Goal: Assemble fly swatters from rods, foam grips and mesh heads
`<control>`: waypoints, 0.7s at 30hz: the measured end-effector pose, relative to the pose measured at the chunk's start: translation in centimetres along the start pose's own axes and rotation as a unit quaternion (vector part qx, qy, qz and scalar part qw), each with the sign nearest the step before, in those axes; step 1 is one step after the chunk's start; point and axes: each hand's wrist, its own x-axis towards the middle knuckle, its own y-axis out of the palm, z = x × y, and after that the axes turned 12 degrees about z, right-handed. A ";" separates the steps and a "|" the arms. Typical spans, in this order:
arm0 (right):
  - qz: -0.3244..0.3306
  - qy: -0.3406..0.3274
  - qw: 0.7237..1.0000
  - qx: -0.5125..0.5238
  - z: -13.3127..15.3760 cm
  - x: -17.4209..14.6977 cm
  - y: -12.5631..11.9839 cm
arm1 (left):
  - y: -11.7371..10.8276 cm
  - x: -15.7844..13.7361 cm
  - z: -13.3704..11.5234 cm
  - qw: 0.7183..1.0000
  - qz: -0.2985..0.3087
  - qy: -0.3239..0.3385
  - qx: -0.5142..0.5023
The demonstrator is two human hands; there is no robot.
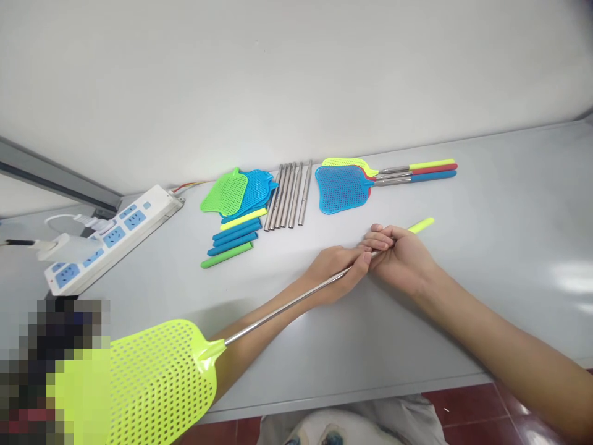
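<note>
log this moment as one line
left hand: holding yellow swatter by rod | right hand: holding its handle end | beyond: swatter stack, metal rods, loose handles

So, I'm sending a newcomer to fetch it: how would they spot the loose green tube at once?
On the grey table, find the white power strip at the picture's left. To its right lie several loose coloured tubes. Yours is the green tube, the only green one, nearest the table's front edge.

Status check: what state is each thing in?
Held yellow swatter: assembled, shaft extended
Left grip: closed around shaft
Right grip: closed around swatter near handle
Three stacked swatters: assembled, collapsed
Metal rods: loose, collapsed
Handle sleeves: loose
Swatter heads: unattached, overlapping
Power strip: plugs inserted
</note>
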 end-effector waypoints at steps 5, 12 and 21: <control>-0.004 -0.002 1.000 -0.003 0.0 0.0 0.1 | 0.0 0.0 0.0 1.000 0.009 -0.001 0.000; -0.006 -0.004 1.000 -0.005 0.0 0.1 0.0 | 0.0 0.0 -0.1 1.000 0.006 0.000 0.004; -0.005 -0.001 1.000 -0.009 0.1 0.0 0.0 | 0.1 0.0 0.1 1.000 0.002 -0.001 0.006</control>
